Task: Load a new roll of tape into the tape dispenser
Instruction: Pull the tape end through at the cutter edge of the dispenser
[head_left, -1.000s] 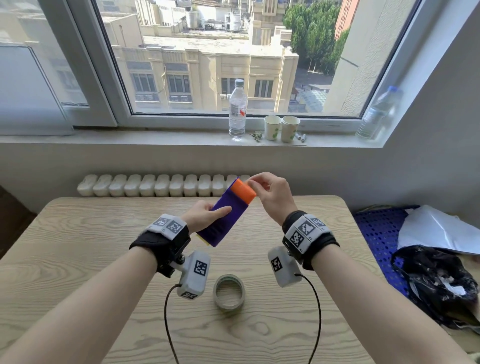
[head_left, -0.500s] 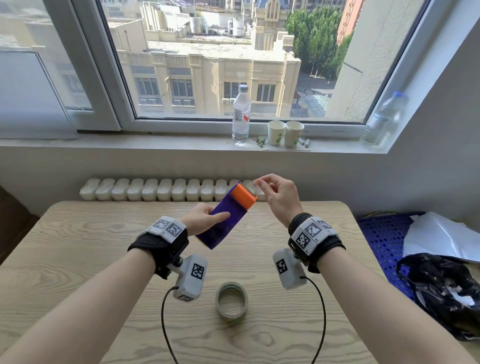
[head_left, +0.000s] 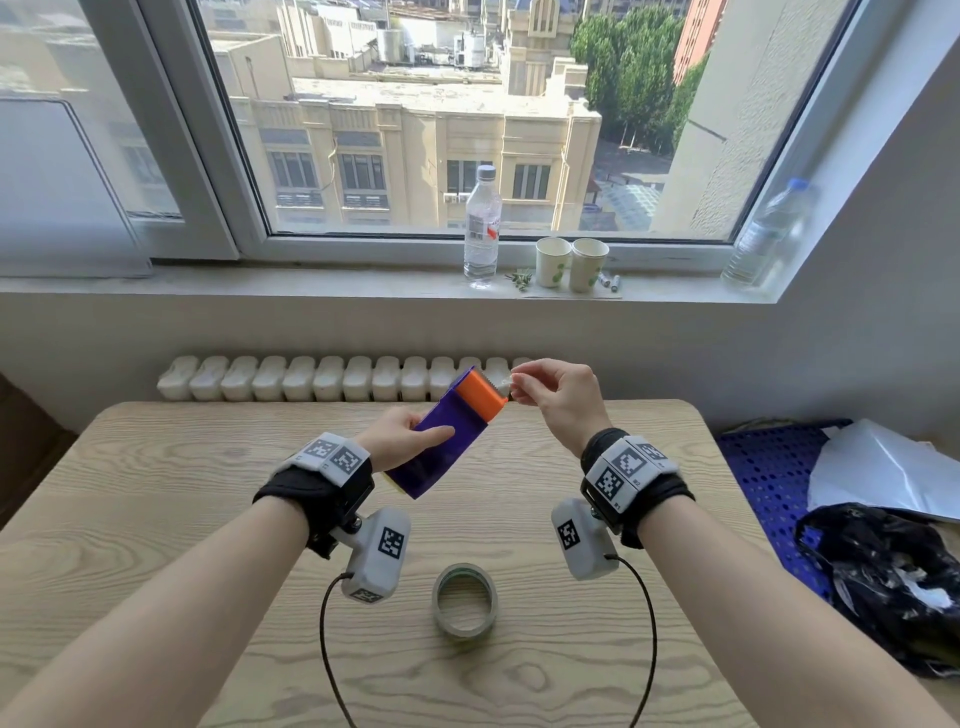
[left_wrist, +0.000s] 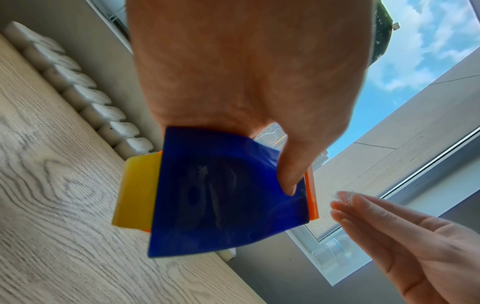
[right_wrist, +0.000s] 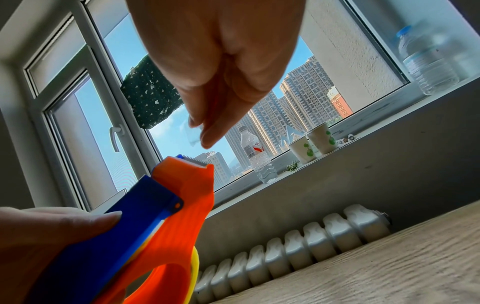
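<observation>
My left hand (head_left: 402, 436) grips a blue-purple tape dispenser (head_left: 447, 441) and holds it tilted above the wooden table (head_left: 156, 493). Its orange cutter head (head_left: 480, 395) points up and to the right. The dispenser (left_wrist: 228, 195) fills the left wrist view, with my thumb lying across its blue side. Just right of the cutter, my right hand (head_left: 519, 382) pinches a small scrap of clear tape (head_left: 501, 383) between thumb and fingertips. The scrap (right_wrist: 193, 133) hangs a little above the serrated blade (right_wrist: 198, 162) without touching it. A roll of clear tape (head_left: 464, 600) lies flat on the table between my wrists.
A white radiator (head_left: 337, 376) runs along the table's far edge. On the windowsill stand a water bottle (head_left: 482, 228), two paper cups (head_left: 571, 262) and a second bottle (head_left: 769, 234). Right of the table are a blue perforated crate (head_left: 769, 483), a white sheet and a black bag (head_left: 883, 571).
My right hand has left the orange cutter head and moved slightly up and right with the tape scrap pinched. The left hand still holds the dispenser at about the same tilt.
</observation>
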